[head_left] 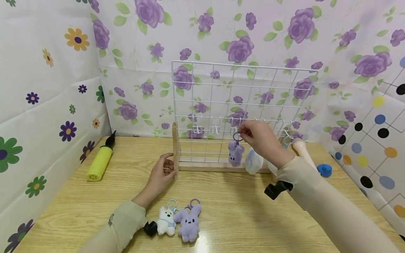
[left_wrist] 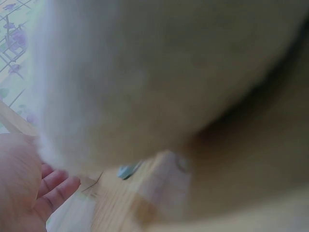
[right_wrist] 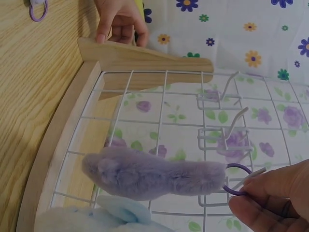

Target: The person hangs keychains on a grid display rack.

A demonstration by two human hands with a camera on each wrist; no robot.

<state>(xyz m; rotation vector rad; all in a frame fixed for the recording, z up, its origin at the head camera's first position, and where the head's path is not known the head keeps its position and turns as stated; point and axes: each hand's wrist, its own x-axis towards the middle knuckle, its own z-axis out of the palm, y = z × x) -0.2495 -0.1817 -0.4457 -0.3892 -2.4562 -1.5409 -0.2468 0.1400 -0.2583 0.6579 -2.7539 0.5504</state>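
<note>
My right hand pinches the purple ring of a lilac plush bunny keychain between thumb and fingertips. In the right wrist view the ring is at a white wire hook, and the bunny dangles from it before the grid. At the far end my left hand holds the wooden side piece of the white wire rack, thumb and fingers at its edge. A white plush keychain hangs beside the bunny, partly behind my right hand.
On the table before the rack lie a white plush bear keychain and another lilac bunny keychain. More white hooks line the grid to the left. A yellow pump lies left; a blue toy sits right.
</note>
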